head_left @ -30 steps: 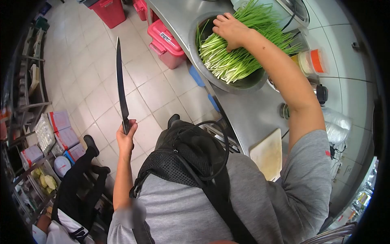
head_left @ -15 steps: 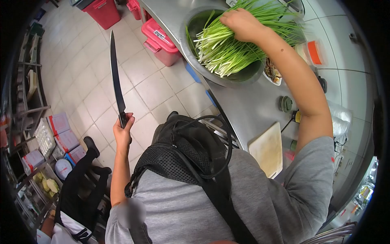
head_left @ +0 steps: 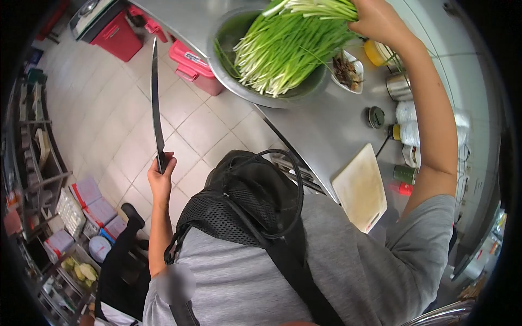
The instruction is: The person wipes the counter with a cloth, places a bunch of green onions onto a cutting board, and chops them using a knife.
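A person near me is using both hands. The right hand [head_left: 379, 23] is holding a bunch of green stalks [head_left: 321, 7], and its fingers are squeezing around it, though some of them are hiding from me. The bunch is hanging over a big green pile [head_left: 288, 54] that is sitting in a metal bowl [head_left: 229, 82] on the surface [head_left: 345, 119]. The left hand [head_left: 161, 173] is gripping a long knife [head_left: 156, 103] by its handle, with fingers wrapping snugly, and the blade is pointing out over the floor [head_left: 122, 141]. I'm thinking a snug but soft squeeze is working best, so stalks aren't bending or slipping. Keeping the white ends lining up seems smart. The blade should be pointing well away from that bare right arm [head_left: 435, 108].
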Motion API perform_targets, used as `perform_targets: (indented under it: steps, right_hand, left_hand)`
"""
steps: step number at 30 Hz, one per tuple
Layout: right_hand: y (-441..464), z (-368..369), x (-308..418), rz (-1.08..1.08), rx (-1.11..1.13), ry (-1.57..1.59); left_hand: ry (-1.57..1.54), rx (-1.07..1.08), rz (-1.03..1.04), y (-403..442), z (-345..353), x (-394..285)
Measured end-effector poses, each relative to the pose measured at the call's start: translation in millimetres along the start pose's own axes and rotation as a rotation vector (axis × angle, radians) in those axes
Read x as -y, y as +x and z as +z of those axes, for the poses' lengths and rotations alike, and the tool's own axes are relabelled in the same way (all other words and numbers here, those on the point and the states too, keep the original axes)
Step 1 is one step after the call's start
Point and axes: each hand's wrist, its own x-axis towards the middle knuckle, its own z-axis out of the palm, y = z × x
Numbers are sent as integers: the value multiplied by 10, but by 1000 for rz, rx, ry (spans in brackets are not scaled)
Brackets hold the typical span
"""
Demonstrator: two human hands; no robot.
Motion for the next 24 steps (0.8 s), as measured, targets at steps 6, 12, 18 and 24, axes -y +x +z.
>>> perform_targets:
  steps: [6,12,18,24]
  right_hand:
    - [-1263,-343,-58,219,-132,43]
    - [-3161,-8,-133,526,-29,19]
    - [-4829,957,-84,851,57,251]
    - [-5724,1304,-29,1117,12,459]
  left_hand:
    - [-47,136,193,169,157,-296]
    - [49,520,336,110,781,-1049]
    - [359,868,421,-326,1719,-1423]
    - [816,691,656,-675,2517,-1366]
